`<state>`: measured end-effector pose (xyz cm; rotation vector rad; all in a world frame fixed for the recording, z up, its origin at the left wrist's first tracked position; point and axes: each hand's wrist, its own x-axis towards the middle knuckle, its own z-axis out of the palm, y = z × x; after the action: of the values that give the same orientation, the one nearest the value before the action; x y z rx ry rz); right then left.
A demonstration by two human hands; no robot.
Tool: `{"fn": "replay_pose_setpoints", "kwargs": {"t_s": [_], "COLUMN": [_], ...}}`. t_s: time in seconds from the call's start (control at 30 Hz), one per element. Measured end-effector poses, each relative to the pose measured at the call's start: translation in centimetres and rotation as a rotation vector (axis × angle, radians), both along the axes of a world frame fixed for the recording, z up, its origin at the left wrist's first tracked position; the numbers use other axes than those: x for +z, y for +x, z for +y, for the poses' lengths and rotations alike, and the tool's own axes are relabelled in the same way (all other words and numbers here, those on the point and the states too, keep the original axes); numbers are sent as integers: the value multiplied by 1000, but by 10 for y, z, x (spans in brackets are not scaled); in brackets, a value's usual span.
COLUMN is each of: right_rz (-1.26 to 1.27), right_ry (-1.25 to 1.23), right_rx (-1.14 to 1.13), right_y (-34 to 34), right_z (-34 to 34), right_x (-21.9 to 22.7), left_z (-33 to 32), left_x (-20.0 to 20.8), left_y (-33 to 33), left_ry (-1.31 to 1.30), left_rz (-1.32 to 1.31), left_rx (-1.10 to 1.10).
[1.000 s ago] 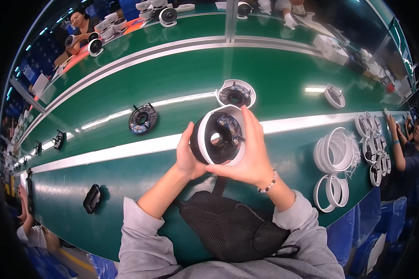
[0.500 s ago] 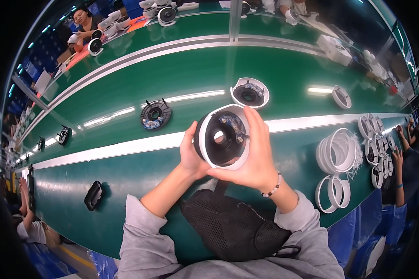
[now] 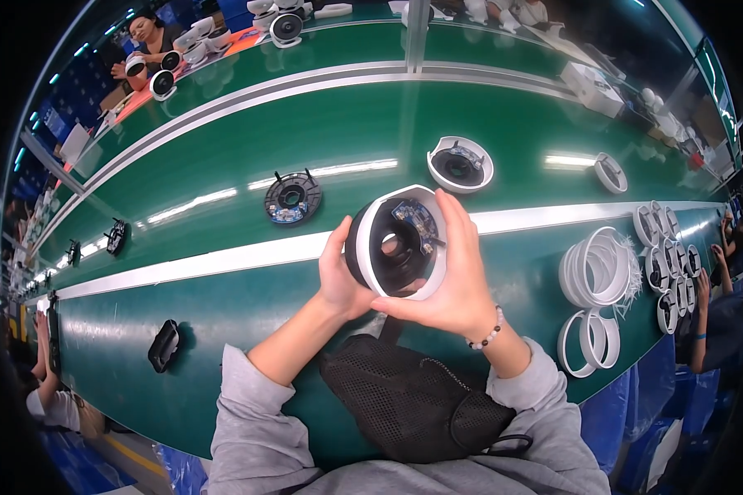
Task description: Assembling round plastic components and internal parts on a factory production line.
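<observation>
Beyond both hands (image 3: 404, 285) clasping the round housing (image 3: 396, 241): black disc (image 3: 292, 198), white shell (image 3: 460, 163), stacked rings (image 3: 598, 268).

A long green belt (image 3: 223, 173) with white stripes carries a black disc (image 3: 293, 198), a white housing (image 3: 460, 163), a white ring (image 3: 611, 172), stacked white rings (image 3: 598, 268), two more rings (image 3: 590, 338) and a small black part (image 3: 163, 345) near its front edge
</observation>
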<state>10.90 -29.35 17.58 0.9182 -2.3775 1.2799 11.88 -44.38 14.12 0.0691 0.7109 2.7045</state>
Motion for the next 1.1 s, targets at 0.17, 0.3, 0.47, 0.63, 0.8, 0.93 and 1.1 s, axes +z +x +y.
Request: {"fn": "replay_pose_setpoints", "kwargs": {"t_s": [0.17,0.3,0.47,0.63,0.8,0.93,1.1], "right_rz": [22,110,131,218,183,244,351], "right_ry": [50,155,169,134,238,90,-4], "right_rx": [-2,-81,-45,102,39,97,23], "right_y": [3,2,-4,-1,-4,-4,-4], "right_z": [-12,-25,-42,-59,-30,-36,-48], "right_x": [-3,-6,-2,-10,-22,-42,-48], "left_z": [-9,-9,-29,-47,-22,-19,-8], "left_x": [-3,-2,6,-15,-28,-26,-22], "left_y": [3,0,3,8,-11,7,9], "left_ry": [-33,-149,-29,44,-52,-57,-31], "left_rz": [20,46,22,120,81,73,102], "left_rx": [16,83,49,35,-169,-21,128]}}
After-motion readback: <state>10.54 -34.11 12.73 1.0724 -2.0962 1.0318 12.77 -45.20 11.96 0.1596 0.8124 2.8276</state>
